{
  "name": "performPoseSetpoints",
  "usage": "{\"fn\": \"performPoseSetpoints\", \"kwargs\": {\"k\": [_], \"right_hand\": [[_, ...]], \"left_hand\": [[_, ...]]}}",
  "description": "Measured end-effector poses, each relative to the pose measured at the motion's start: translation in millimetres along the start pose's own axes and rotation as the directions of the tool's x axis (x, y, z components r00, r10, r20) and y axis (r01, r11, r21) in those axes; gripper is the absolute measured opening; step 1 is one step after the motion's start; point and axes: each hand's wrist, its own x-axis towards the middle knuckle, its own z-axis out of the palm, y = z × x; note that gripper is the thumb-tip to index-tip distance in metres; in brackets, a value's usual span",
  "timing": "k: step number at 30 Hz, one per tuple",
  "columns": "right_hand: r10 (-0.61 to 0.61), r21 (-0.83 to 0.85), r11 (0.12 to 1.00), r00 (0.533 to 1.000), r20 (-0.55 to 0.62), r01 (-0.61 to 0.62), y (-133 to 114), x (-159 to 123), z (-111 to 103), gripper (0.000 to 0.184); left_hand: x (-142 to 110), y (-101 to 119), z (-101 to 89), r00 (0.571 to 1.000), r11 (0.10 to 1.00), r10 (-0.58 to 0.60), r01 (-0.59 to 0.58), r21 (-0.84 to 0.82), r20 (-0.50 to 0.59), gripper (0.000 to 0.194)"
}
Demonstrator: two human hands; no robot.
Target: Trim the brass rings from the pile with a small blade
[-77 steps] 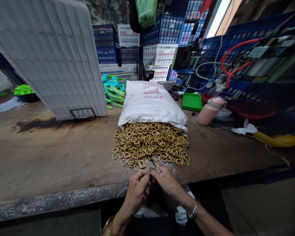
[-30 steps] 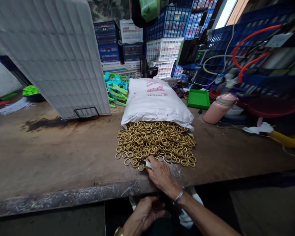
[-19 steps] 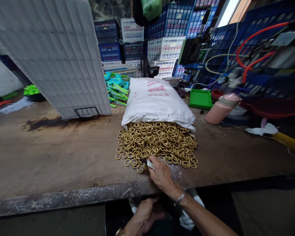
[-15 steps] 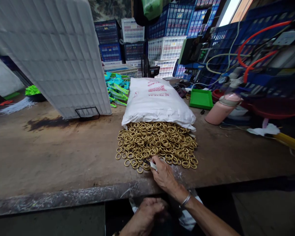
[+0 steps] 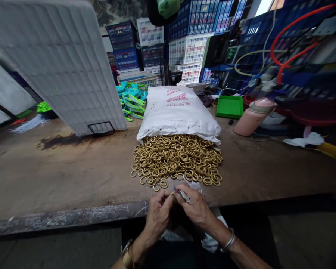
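Observation:
A heap of gold rings (image 5: 182, 157) spills from the mouth of a white sack (image 5: 179, 108) onto the table. Just in front of the heap, above the table's near edge, my two hands meet. My left hand (image 5: 158, 213) is closed, thumb and finger pinching a single gold ring (image 5: 172, 194), mostly hidden by the fingers. My right hand (image 5: 196, 207) has its fingertips at the same ring. It also grips a small knife-like tool (image 5: 184, 195) with a pale part and a dark end; its exact kind is unclear.
A tall grey-white ribbed panel (image 5: 64, 67) stands at left. Turquoise and green pieces (image 5: 131, 99) lie behind it. To the right are a green tray (image 5: 229, 107) and a pink bottle (image 5: 253, 117). Stacked crates (image 5: 189, 48) fill the back.
My right hand has drawn back from the heap's front edge towards me. My left hand has risen from below the table edge to meet it, and a ring now shows between them.

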Motion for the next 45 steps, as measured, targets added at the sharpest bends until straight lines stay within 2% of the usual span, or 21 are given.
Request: {"fn": "performPoseSetpoints", "kwargs": {"k": [3,8,10,12,16,20,24,27,32,35,37,45], "right_hand": [[0.117,0.117,0.987,0.993,-0.016,-0.114,1.0,-1.4,0.6,0.024],[0.267,0.355,0.891,0.959,0.09,-0.281,8.8,-4.1,5.2,0.036],[0.311,0.4,0.856,0.944,0.105,-0.327,11.6,-4.2,6.3,0.035],[0.322,0.404,0.854,0.943,0.08,-0.326,11.9,-3.6,5.6,0.027],[0.251,0.305,0.922,0.968,0.005,-0.24,6.9,-1.5,0.7,0.015],[0.174,0.245,0.954,0.985,0.011,-0.171,3.9,-1.4,-2.3,0.017],[0.17,0.281,0.944,0.985,0.033,-0.173,4.7,-2.7,-3.3,0.021],[0.159,0.242,0.957,0.987,0.024,-0.16,6.1,-2.7,-3.3,0.023],[0.157,-0.013,0.987,0.987,-0.036,-0.157,9.7,-5.9,-4.1,0.022],[0.123,-0.202,0.973,0.992,0.024,-0.116,8.4,-11.6,-5.4,0.014],[0.116,-0.29,0.953,0.991,0.063,-0.093,5.9,-14.9,-5.7,0.016],[0.135,-0.43,0.899,0.987,0.085,-0.086,2.7,-15.0,-3.5,0.022]], "left_hand": [[-1.3,-2.3,3.0,0.998,0.999,0.039,-0.038,0.028,-0.038,0.024],[-4.2,4.5,9.2,0.994,0.986,0.099,-0.092,0.137,-0.039,0.027],[-4.7,8.3,11.7,0.998,0.993,0.059,-0.057,0.106,-0.017,0.028],[-5.0,11.2,13.5,1.0,0.999,-0.032,0.032,0.044,-0.001,0.028],[-5.3,12.4,13.3,0.986,0.986,-0.166,0.166,-0.014,0.029,0.036],[-6.2,9.2,9.7,0.976,0.978,-0.199,0.202,-0.042,0.084,0.037],[-7.8,6.3,9.4,0.971,0.966,-0.213,0.227,-0.127,0.112,0.036],[-8.4,4.8,11.5,0.968,0.957,-0.217,0.236,-0.169,0.128,0.036],[-8.0,4.0,13.1,0.972,0.946,-0.224,0.235,-0.223,0.072,0.035],[-7.0,5.3,12.8,0.975,0.951,-0.217,0.222,-0.214,0.048,0.034],[-6.6,6.6,12.8,0.977,0.958,-0.206,0.211,-0.196,0.047,0.033],[-6.3,3.5,13.4,0.985,0.979,-0.17,0.171,-0.109,0.014,0.034]]}}
